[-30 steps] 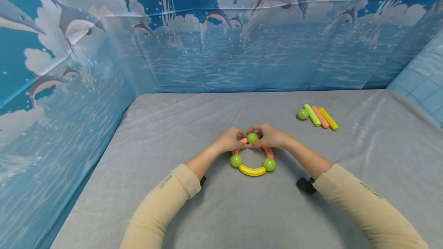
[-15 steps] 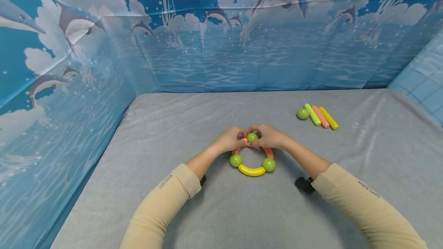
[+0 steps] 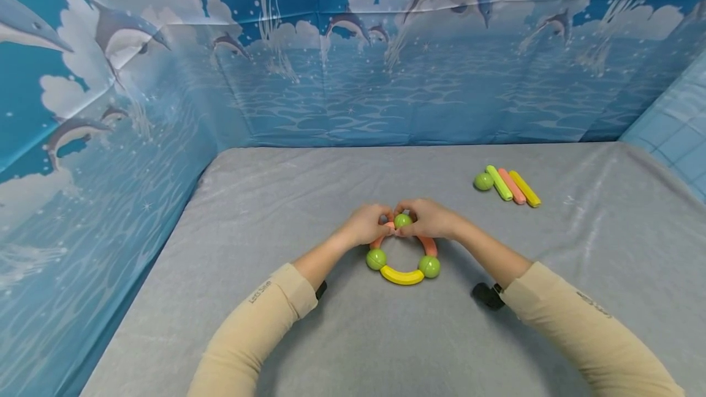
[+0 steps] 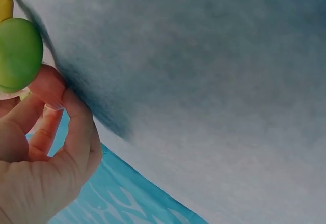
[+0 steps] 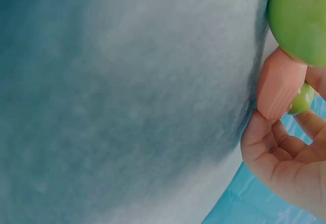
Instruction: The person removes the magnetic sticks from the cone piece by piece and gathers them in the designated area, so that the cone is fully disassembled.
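A toy ring of green balls, a yellow curved piece and two orange curved pieces lies on the grey cloth. My left hand pinches the left orange curved piece near its far end. My right hand holds the far green ball between thumb and fingers, beside the end of the right orange curved piece. The fingertips of both hands nearly meet there and hide part of the joint. Nearer to me are the left green ball and the right green ball.
At the back right lie a loose green ball, a light-green stick, an orange stick and a yellow stick, side by side. A blue dolphin-print curtain borders the grey cloth behind and to the left.
The ring's near side has shifted very slightly toward me. Both hands keep the same hold at its far side.
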### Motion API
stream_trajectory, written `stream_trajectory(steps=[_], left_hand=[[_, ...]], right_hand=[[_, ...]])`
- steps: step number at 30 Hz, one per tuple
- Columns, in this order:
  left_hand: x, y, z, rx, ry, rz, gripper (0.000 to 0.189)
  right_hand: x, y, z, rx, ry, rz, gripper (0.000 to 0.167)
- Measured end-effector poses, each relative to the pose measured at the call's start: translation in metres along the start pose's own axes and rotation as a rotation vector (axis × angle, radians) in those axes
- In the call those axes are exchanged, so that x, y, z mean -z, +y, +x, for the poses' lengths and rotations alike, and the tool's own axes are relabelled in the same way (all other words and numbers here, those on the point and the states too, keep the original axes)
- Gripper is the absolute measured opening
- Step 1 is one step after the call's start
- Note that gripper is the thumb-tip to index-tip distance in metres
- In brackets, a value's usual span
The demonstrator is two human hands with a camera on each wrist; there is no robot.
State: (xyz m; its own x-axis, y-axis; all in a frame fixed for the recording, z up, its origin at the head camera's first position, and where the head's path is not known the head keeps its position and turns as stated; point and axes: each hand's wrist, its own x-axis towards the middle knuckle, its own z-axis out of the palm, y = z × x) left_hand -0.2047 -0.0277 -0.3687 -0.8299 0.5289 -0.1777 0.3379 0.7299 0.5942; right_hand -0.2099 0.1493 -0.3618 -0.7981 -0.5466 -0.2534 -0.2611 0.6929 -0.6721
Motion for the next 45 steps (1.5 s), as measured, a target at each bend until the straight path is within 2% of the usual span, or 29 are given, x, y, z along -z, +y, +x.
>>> stream_trajectory(steps=[5,11,20,27,35,45], left_hand=[[0.000,-0.003,-0.003,-0.016,0.029,-0.033,0.012],[0.004,-0.012,-0.008,0.013,0.060,-0.098,0.010],[0.018,-0.013,-0.022,0.089,0.007,-0.365,0.019],[0.021,-0.024,-0.031,0.134,-0.008,-0.432,0.016],[0.024,-0.036,-0.051,0.215,0.008,-0.500,0.019],[0.028,-0.052,-0.067,0.313,0.026,-0.632,0.025]], right_hand=[[0.000,0.003,-0.002,0.000,0.017,0.024,0.027],[0.005,0.010,-0.008,-0.054,0.053,0.064,0.025],[0.018,0.017,-0.018,-0.112,0.060,0.189,0.033],[0.024,0.022,-0.028,-0.146,0.049,0.254,0.037],[0.029,0.030,-0.039,-0.204,0.046,0.308,0.047],[0.031,0.036,-0.050,-0.228,0.000,0.381,0.045]])
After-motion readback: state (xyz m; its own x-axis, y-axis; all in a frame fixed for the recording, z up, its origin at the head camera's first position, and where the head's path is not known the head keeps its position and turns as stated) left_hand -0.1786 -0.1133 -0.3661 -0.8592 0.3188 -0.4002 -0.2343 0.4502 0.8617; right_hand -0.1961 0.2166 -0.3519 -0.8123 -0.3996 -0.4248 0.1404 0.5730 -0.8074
